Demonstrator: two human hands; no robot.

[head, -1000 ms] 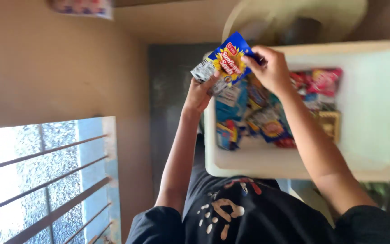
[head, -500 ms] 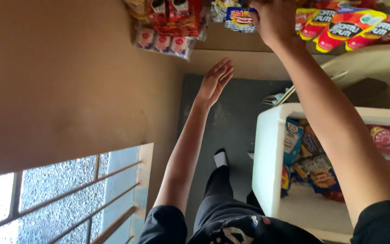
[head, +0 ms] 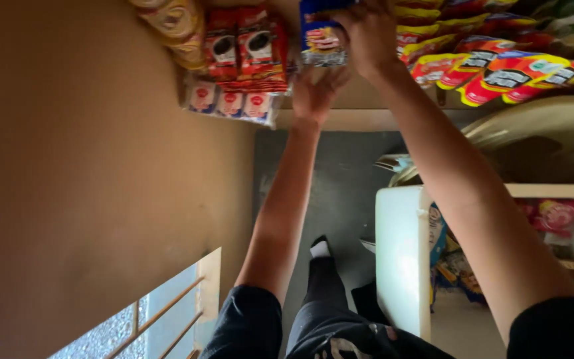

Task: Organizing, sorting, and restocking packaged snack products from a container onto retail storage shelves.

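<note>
View: one camera, worn on the head.
Facing: forward and down along both arms; the frame sits turned, with the wall filling its left.
Nearness: close; the arms run from the bottom edge to the shelf [head: 367, 118] at the top.
Lower right: white tub [head: 403, 259], near.
Shared: no second view.

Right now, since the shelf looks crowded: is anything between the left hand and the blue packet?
Nothing visible. The left hand sits just under the blue packet, which the right hand already holds, beside the red sachets.
</note>
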